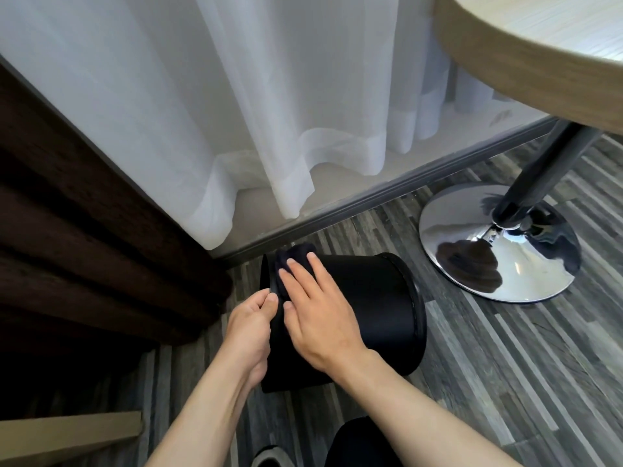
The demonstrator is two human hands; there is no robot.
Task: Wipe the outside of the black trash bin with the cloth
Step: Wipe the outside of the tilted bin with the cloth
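The black trash bin [374,308] lies tipped on its side on the floor, one end to the left and the wider ringed end to the right. My left hand [249,328] grips the bin's left edge with thumb and fingers pinched on it. My right hand [317,308] lies flat on the bin's upper side near that left end, fingers spread, pressing a dark cloth [293,256] against it. Only a bunched bit of the cloth shows beyond my fingertips.
A chrome table base [499,244] with a dark post stands right of the bin, under a round wooden tabletop [539,45]. Sheer white curtains [236,112] hang behind. A dark brown curtain [84,230] fills the left. Striped grey floor [505,365] surrounds the bin.
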